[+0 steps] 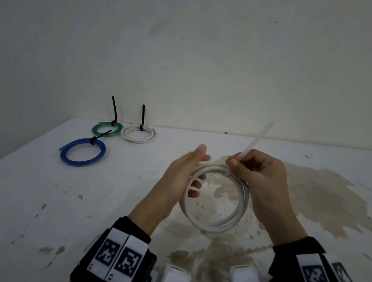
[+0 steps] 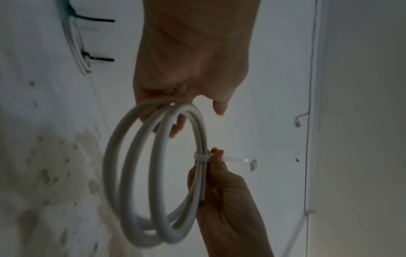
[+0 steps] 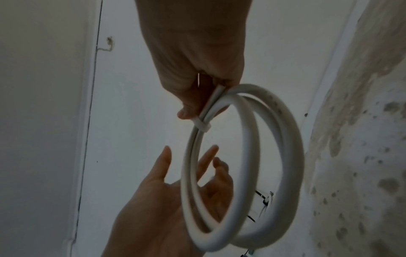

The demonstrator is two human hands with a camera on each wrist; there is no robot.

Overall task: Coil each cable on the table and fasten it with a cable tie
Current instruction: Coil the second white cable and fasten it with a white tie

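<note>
The right hand [image 1: 264, 179] is pinching the white cable coil [image 1: 216, 198] at its far rim, fingers curled round the strands just beside the white cable tie [image 2: 201, 157] that is wrapping them (the tie's clear tail [image 1: 256, 138] is sticking up past the knuckles). The coil is hanging in the air above the table [image 1: 20, 198], between the two hands, its loops fanning apart away from the tie. The left hand [image 1: 184, 173] is lying flat against the coil's left side with straight, relaxed fingers, some reaching through the ring; it is touching rather than gripping. Well apart, at the table's far left, three tied coils are lying flat: a blue coil [image 1: 82, 152], a green coil [image 1: 106, 128] and a second white coil [image 1: 139, 133], each with a black tie standing out from it.
</note>
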